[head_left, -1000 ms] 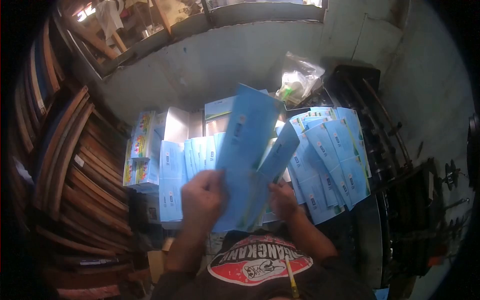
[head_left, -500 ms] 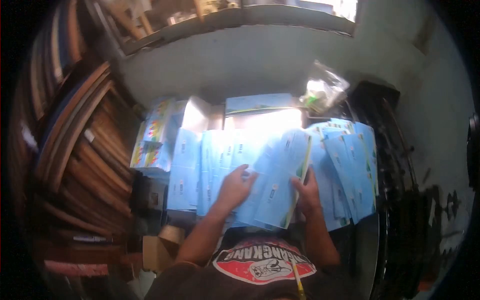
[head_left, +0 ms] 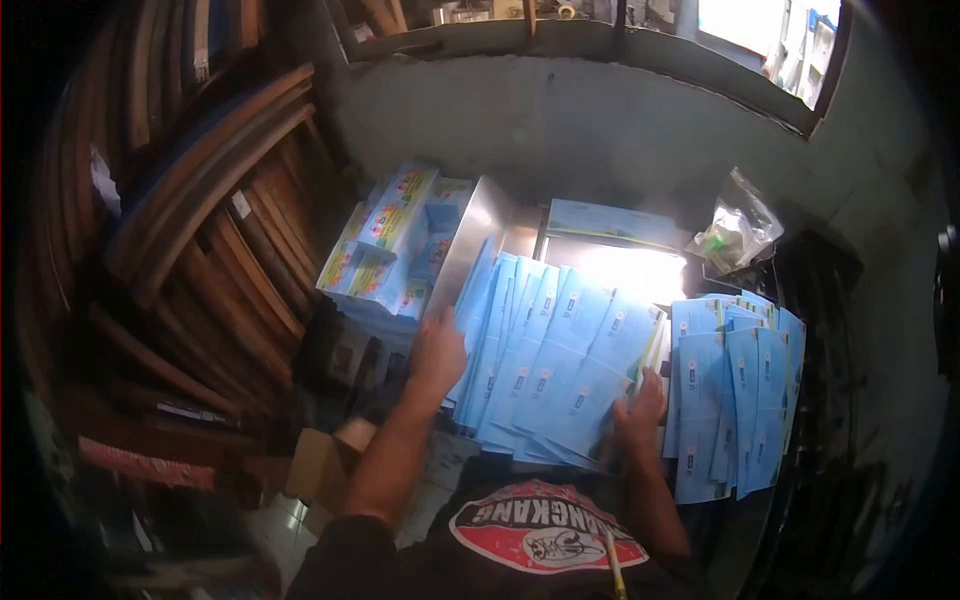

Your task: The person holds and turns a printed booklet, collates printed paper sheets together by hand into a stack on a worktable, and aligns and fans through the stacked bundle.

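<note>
A fanned spread of light-blue printed sheets (head_left: 560, 370) with green edges lies in front of me, overlapping in slanted rows. My left hand (head_left: 437, 362) is at the spread's left edge, close to an upright metal plate (head_left: 474, 225). Its fingers are blurred and partly hidden, so their grip is unclear. At the lower right of the spread, my right hand (head_left: 640, 412) is closed on the sheets' edge, thumb on top. Just beyond it sits a second pile of the same blue sheets (head_left: 735, 400), loosely stacked.
Left of the plate stand stacks of colourful printed pieces (head_left: 390, 240). Wooden frames (head_left: 225, 230) lean along the left side. A clear plastic bag (head_left: 740, 225) lies at the back right, below the windowed wall. A cardboard box (head_left: 325, 465) is low on the left.
My left hand has moved from on top of the sheets to their left edge. My right hand stays at the right edge. The camera view has shifted, showing more of the left stacks.
</note>
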A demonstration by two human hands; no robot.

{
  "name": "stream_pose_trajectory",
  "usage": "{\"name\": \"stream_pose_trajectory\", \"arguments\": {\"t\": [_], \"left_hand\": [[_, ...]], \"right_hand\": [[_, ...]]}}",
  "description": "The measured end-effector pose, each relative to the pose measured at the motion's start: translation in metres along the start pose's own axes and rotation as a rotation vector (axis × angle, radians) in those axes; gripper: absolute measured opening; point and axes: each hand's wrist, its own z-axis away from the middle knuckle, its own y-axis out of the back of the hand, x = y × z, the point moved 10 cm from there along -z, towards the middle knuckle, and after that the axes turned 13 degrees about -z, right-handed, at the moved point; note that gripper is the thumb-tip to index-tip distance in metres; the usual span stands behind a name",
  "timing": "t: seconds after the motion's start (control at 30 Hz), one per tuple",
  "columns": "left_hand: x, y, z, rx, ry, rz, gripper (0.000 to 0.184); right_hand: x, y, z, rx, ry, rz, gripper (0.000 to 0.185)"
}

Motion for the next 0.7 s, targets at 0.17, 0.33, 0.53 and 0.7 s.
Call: {"name": "stream_pose_trajectory", "arguments": {"t": [0.17,0.33,0.53,0.7], "left_hand": [[-0.043,-0.035,-0.026,-0.323,0.089,0.436,0.039],[-0.014,-0.086,-0.005,-0.662,0.188,1.404,0.033],[0.052,-0.112,0.000,-0.738,0.195,1.345,0.042],[0.118,-0.147,0.012,-0.796,0.161,1.259,0.065]], "right_hand": [[-0.002,0.011,-0.006,0.040,0.088,-0.028,0.081],[-0.008,0.017,-0.003,0.045,0.135,-0.040,0.079],[-0.010,0.020,-0.008,-0.001,0.081,-0.106,0.078],[-0.019,0.023,-0.026,-0.086,0.007,-0.274,0.081]]}}
